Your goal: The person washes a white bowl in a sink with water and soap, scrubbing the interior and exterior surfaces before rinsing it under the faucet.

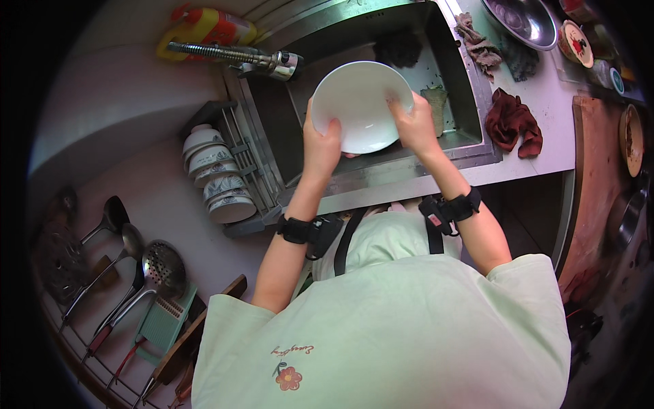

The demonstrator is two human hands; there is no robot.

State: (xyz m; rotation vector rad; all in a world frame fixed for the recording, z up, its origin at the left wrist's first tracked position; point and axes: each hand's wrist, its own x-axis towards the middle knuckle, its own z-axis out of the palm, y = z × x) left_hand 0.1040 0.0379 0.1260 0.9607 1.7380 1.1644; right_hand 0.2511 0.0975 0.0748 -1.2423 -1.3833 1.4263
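Note:
A white round dish (pixel 363 102) is held over the steel sink (pixel 357 184) by both hands. My left hand (pixel 322 140) grips its left rim, thumb on the inner face. At the right rim my right hand (pixel 414 122) holds on in the same way, thumb inside. The metal faucet (pixel 286 65) with its ribbed hose reaches over the sink's left side. Inside the basin, a dark wad (pixel 398 49) lies near the far wall, and a greenish scrubbing pad (pixel 435 110) lies just right of my right hand.
Stacked patterned bowls (pixel 219 174) stand in a rack left of the sink. Behind it is a yellow and red bottle (pixel 214 30). To the right lie a dark red cloth (pixel 513 122), a grey rag (pixel 479 46) and a metal bowl (pixel 523 20). Ladles and a skimmer (pixel 163 268) hang at lower left.

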